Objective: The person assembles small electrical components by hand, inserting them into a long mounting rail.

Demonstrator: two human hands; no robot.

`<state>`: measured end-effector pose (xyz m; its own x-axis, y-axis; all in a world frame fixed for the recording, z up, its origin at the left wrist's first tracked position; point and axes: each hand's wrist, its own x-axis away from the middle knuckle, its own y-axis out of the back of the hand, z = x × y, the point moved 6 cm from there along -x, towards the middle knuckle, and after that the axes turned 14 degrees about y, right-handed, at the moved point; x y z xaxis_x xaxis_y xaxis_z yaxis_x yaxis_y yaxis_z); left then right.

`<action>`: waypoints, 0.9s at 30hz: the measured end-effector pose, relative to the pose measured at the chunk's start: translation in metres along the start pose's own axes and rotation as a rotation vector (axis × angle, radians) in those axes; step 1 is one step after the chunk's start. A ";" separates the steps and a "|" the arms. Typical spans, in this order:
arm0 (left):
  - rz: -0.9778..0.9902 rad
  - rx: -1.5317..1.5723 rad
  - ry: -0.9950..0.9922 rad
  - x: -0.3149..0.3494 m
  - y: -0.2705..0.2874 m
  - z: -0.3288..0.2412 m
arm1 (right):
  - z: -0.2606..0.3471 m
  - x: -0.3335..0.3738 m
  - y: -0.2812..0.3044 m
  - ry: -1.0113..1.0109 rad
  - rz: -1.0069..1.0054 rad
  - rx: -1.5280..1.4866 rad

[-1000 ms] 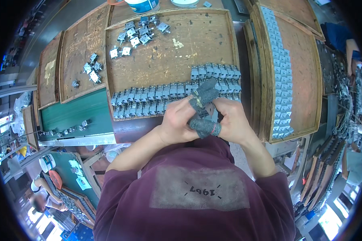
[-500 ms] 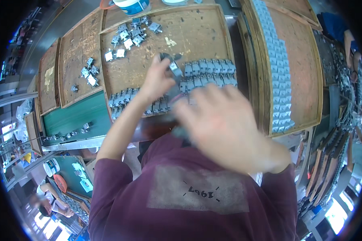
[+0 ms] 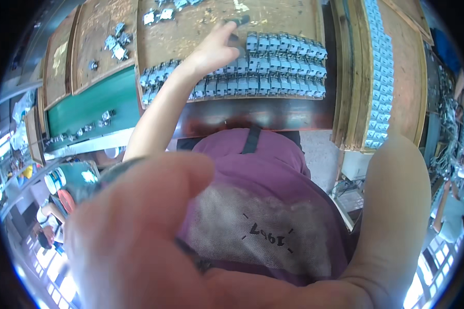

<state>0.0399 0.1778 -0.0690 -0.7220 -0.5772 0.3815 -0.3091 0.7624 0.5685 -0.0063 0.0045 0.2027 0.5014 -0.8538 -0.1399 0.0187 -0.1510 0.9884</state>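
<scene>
My left hand (image 3: pixel 211 49) reaches out over the wooden board (image 3: pixel 288 18), and its fingertips pinch a dark grey part (image 3: pixel 238 21) just beyond the rows of grey-blue parts (image 3: pixel 273 67). My right hand (image 3: pixel 139 237) is raised very close to the camera, large and blurred, filling the lower left. Its forearm (image 3: pixel 397 221) comes up from the lower right. A dark shape (image 3: pixel 105 177) shows behind its fingers; I cannot tell whether the hand holds it. My purple shirt (image 3: pixel 263 206) fills the middle.
Loose metal parts (image 3: pixel 116 44) lie on a second board at the upper left, above a green mat (image 3: pixel 98 103). Stacked wooden boards on the right carry a long column of parts (image 3: pixel 381 67). Other people (image 3: pixel 46 226) are at the left edge.
My hands separated. The left hand carried a grey part forward past the rows. The right hand rose toward the camera and now blocks much of the view.
</scene>
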 end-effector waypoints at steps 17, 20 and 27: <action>-0.868 -0.539 1.016 0.221 0.188 0.279 | 0.012 -0.019 0.006 0.047 0.108 -0.351; -0.800 -0.418 1.076 0.212 0.183 0.315 | -0.002 -0.018 0.007 -0.020 0.139 -0.368; -0.830 0.073 0.902 0.226 0.187 0.433 | -0.096 0.065 -0.071 -0.058 0.144 -0.343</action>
<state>-0.4491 0.3171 -0.1921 0.3884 -0.8686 0.3076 -0.5260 0.0650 0.8480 0.1079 0.0072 0.1295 0.4706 -0.8823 0.0083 0.2448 0.1395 0.9595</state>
